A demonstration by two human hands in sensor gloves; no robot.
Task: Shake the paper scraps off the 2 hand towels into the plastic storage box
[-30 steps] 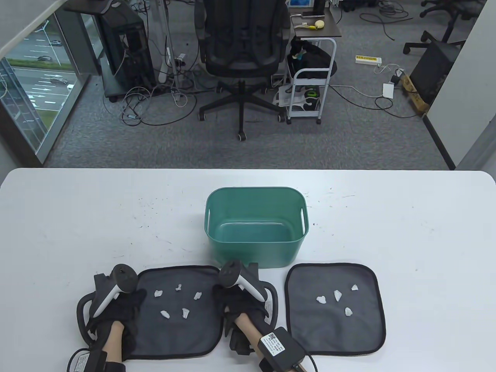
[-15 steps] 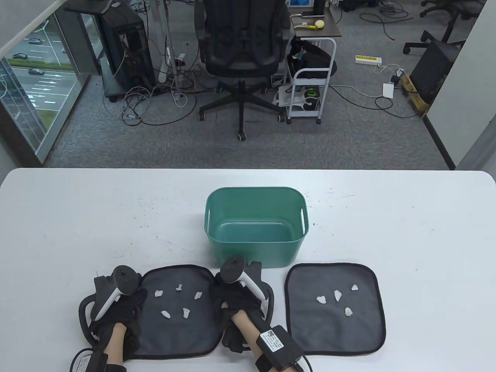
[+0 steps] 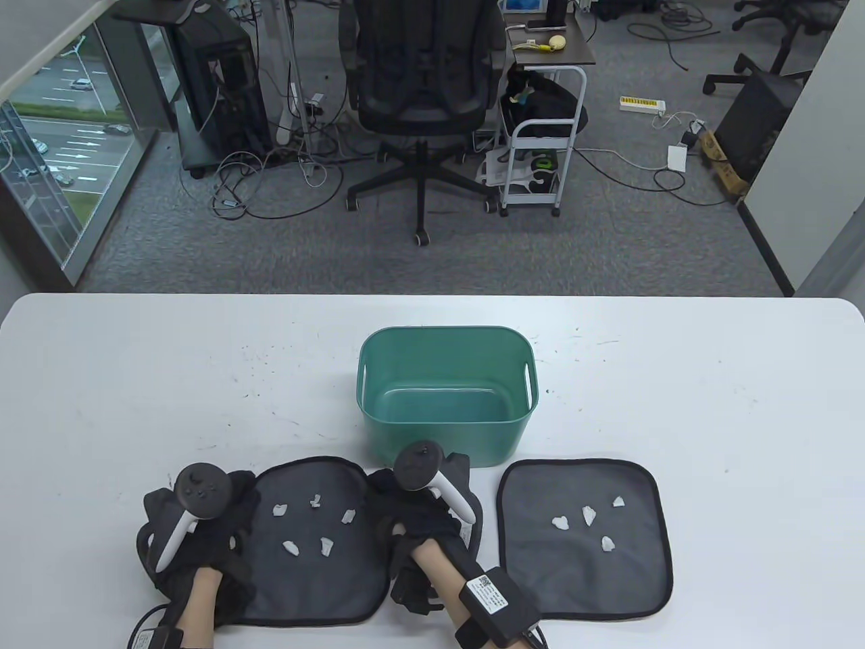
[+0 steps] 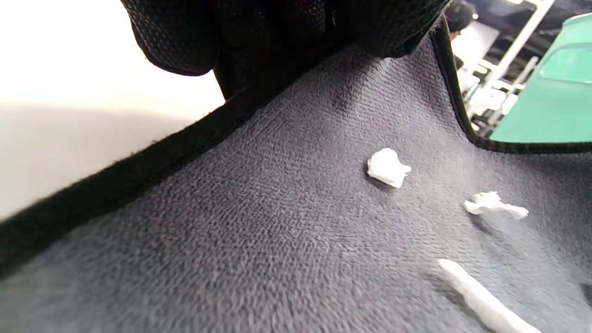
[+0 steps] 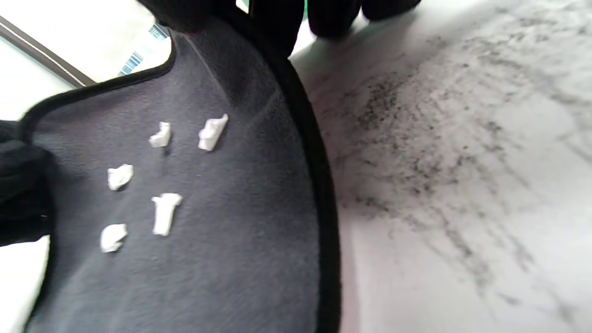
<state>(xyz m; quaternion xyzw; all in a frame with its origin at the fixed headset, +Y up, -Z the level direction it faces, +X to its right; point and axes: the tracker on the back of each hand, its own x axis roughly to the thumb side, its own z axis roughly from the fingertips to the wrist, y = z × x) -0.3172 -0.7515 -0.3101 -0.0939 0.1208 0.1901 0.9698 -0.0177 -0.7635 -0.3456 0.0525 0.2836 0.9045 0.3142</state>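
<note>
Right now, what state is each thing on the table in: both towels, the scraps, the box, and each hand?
Left towel: far corners gathered up, five scraps on it.
Right towel: flat, untouched, four scraps on it.
Box: upright, open, no scraps seen inside.
Left hand: grips the left towel's far left corner.
Right hand: grips the left towel's far right corner.

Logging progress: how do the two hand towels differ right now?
The left towel carries five paper scraps; the right towel carries four. The left hand and right hand grip the left towel's far corners, bunching them; the right towel lies flat, untouched. Both are dark grey with black edging.
</note>
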